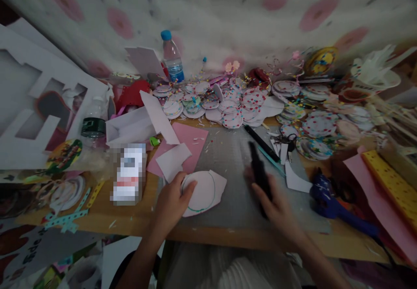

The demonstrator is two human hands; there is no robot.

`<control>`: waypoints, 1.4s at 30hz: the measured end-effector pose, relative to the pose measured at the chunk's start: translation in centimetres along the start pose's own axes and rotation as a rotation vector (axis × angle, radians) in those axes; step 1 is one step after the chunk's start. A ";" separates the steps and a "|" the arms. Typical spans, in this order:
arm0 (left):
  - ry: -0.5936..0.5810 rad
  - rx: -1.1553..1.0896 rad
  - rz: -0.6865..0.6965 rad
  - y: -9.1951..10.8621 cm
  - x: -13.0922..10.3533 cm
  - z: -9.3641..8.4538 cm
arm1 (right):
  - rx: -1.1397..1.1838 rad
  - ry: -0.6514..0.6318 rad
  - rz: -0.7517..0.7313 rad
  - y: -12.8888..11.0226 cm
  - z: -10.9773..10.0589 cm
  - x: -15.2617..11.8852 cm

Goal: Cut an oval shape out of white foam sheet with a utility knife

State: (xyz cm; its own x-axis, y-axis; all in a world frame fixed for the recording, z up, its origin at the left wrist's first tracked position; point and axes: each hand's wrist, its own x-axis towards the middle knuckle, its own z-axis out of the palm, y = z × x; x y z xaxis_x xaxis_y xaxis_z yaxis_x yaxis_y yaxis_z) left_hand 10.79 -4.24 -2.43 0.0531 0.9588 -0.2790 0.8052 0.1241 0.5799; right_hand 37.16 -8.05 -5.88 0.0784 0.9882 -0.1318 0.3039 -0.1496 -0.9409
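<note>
My left hand (177,197) pinches the left edge of a white piece of card (203,189), thumb on top. A curved green line runs around the card, and its right edge is cut at angles. To the right, my right hand (270,197) is closed around a long, slim black tool (259,167). Motion smears the tool, so its exact kind is unclear; it points up and away, apart from the card. Beneath both hands is a grey cutting mat (228,150). Close to the right hand lie a black stick-like object (262,143) and a teal strip (272,161).
Stacks of decorated paper discs (233,106) line the back, beside a water bottle (172,58). A phone-like blurred rectangle (130,174) and pink sheet (198,139) lie left. On the right are keys (286,140), a blue glue gun (335,206) and a yellow box (391,184).
</note>
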 end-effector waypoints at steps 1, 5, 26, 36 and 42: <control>-0.002 -0.001 -0.002 -0.2 -0.2 -0.1 | -0.045 0.108 -0.034 0.1 -0.4 0.5; -0.063 -0.038 0.075 0.5 0.3 1.1 | -0.085 0.096 -0.008 -0.5 -2.6 0.9; 0.104 0.446 0.435 3.7 1.2 9.3 | -1.097 -0.375 -0.291 -3.1 -2.7 -0.3; 0.102 0.405 0.455 3.3 1.2 9.2 | -1.141 -0.401 -0.371 -4.3 -3.4 1.0; 0.102 0.400 0.456 3.3 1.3 9.2 | -1.177 -0.442 -0.415 -4.7 -3.5 1.8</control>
State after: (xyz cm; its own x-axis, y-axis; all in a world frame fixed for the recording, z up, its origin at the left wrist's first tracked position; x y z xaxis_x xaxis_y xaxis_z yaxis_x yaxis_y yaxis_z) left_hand 18.97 -4.95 -7.90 0.4037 0.9147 0.0157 0.8748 -0.3910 0.2861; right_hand 39.22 -5.68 -0.61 -0.4656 0.8614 -0.2030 0.8847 0.4464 -0.1347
